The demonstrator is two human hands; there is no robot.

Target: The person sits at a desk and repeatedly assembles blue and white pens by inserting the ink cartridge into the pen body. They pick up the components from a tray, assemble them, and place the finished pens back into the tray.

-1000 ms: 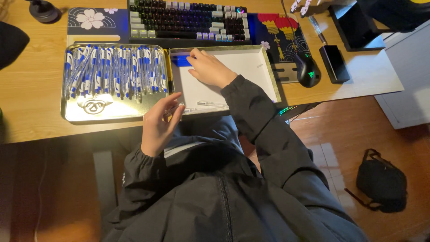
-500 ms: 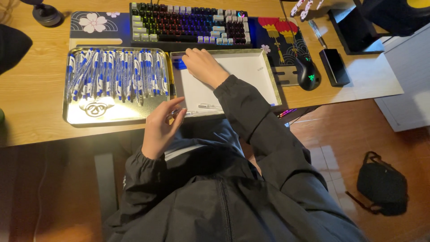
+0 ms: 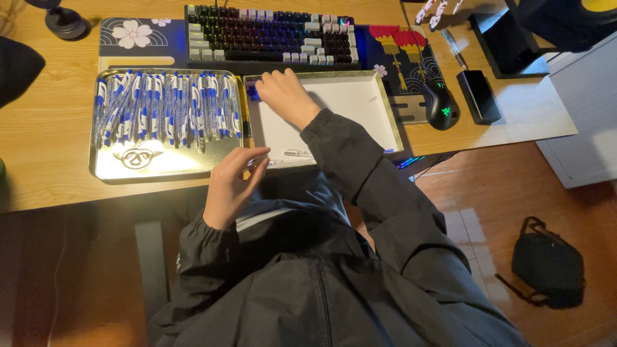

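Wooden table (image 3: 51,160) fills the top of my view, with reddish floorboards below it on the right. Working outward from what my hands are on: my left hand (image 3: 232,186) hovers at the near edge of the table, fingers (image 3: 254,164) pinched shut on a clear pen (image 3: 273,159) that lies level across the near end of the white box tray (image 3: 347,96). My right hand (image 3: 286,96) reaches to the far left corner of that white tray, fingers curled down onto a small blue piece (image 3: 254,93); I cannot tell whether they actually grip it or only touch it. A couple more clear pens (image 3: 297,153) lie along the tray's near edge.

Just left of the white tray, touching it, sits a gold tray (image 3: 138,164) carrying a row of blue and clear pens (image 3: 167,106), laid side by side with their length running far to near. I judge they are lined up that way so each can be picked off singly.

Farther back stand a backlit keyboard (image 3: 270,32) and a dark desk mat with a flower print (image 3: 135,38). To the right are a black mouse (image 3: 440,106), a small black box (image 3: 479,96) and, on the floor, a black bag (image 3: 546,270).
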